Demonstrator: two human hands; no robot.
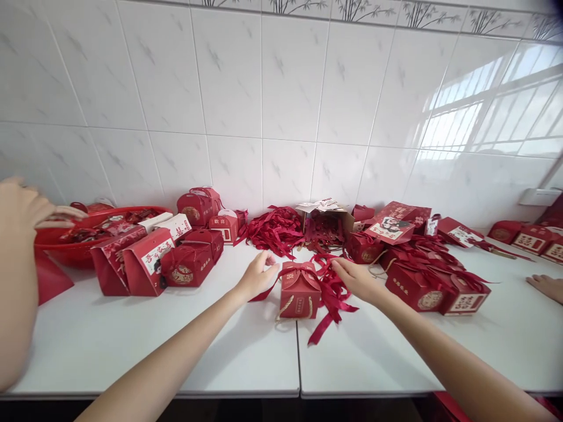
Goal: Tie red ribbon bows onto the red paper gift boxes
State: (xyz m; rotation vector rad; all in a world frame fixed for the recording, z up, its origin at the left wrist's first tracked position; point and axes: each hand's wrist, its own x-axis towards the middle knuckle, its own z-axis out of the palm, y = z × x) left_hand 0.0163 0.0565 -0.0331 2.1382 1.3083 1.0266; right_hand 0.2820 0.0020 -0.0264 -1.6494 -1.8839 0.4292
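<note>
A small red gift box [299,291] with a rope handle stands on the white table [220,351], in the middle near me. My left hand [257,275] is at its upper left, fingers curled and pinching a red ribbon [328,293] that runs across the box top. My right hand [358,278] is at the box's upper right, fingers pinched on the same ribbon, which trails in loops to the right of the box and down toward the table's front.
Red gift boxes [185,264] and a red basin [74,243] crowd the left; more boxes [433,290] lie right. A ribbon pile [275,228] and an open carton [325,220] sit by the tiled wall. Another person's arm [17,264] is far left, a hand [548,286] far right.
</note>
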